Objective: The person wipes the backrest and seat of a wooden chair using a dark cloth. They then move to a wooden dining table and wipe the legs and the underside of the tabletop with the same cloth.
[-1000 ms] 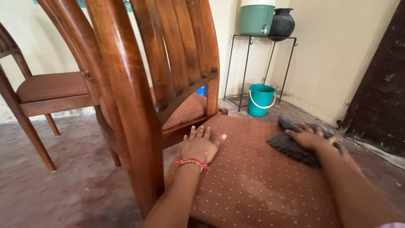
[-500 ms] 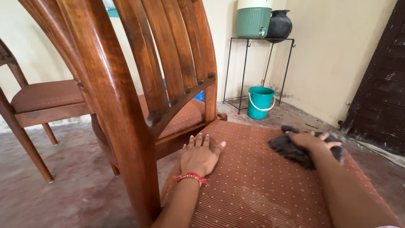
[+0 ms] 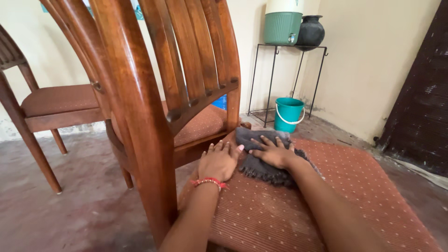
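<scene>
My left hand (image 3: 219, 162) lies flat, fingers apart, on the back left part of a rust-brown dotted chair seat (image 3: 354, 196); a red thread bracelet is on its wrist. My right hand (image 3: 273, 151) presses flat on a dark grey cloth (image 3: 261, 165), which is spread on the seat right beside the left hand, near the back corner. The tall wooden slatted chair back (image 3: 158, 88) rises just left of both hands.
Two more wooden chairs with brown seats (image 3: 56, 100) stand behind on the left. A teal bucket (image 3: 288, 114) sits on the floor under a black metal stand (image 3: 284, 79) that carries a green container and a black pot. A dark door (image 3: 420, 93) is at right.
My right hand has slid the grey cloth across the seat from its right side to the back left, ending beside my left hand. The left hand has stayed in place.
</scene>
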